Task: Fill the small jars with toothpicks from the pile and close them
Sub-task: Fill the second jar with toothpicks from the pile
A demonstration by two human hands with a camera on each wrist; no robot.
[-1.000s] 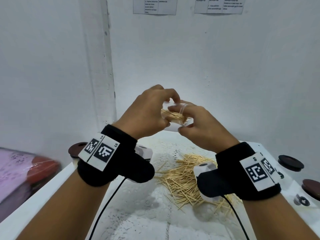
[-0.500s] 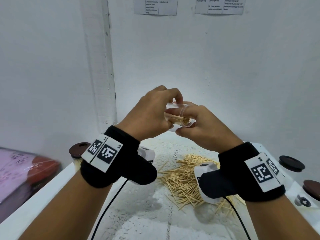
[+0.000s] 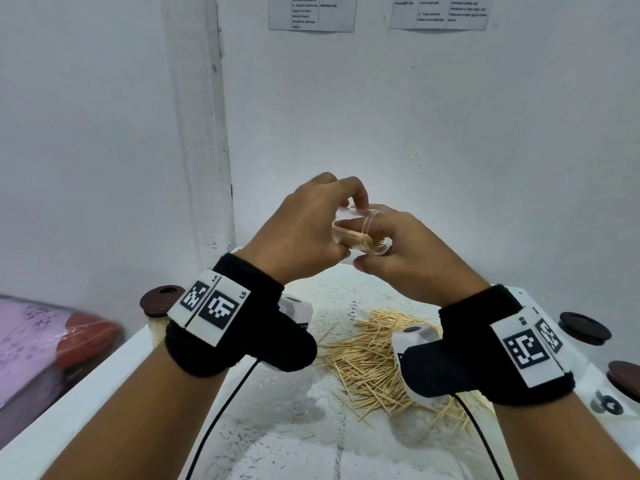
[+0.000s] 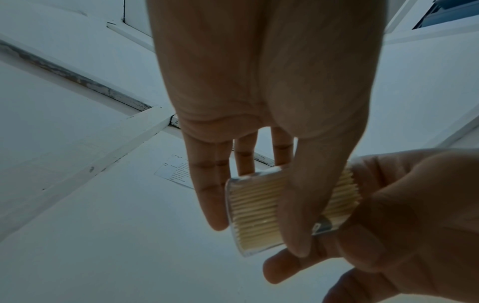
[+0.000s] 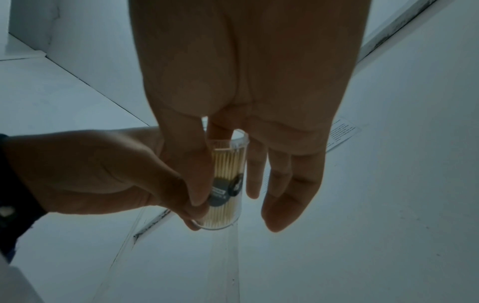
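Above the table both hands hold one small clear jar [image 3: 367,237] on its side, partly filled with toothpicks. My left hand [image 3: 311,233] grips its closed end, thumb [image 4: 298,205] across the wall and fingers behind. My right hand [image 3: 398,251] holds the mouth end, thumb [image 5: 193,174] on the wall and forefinger at the open rim; its other fingers are straight. The jar [image 5: 228,184] carries a dark round sticker. A loose toothpick pile [image 3: 374,355] lies on the table below the hands.
A filled jar with a brown lid [image 3: 162,299] stands at the table's left edge. Two loose brown lids [image 3: 584,328] [image 3: 625,375] lie at the right edge. The white wall stands close behind, and a pink and red bundle [image 3: 52,341] lies off the table at left.
The toothpicks have slid deeper into the jar. Both hands keep their hold and have stayed in nearly the same place.
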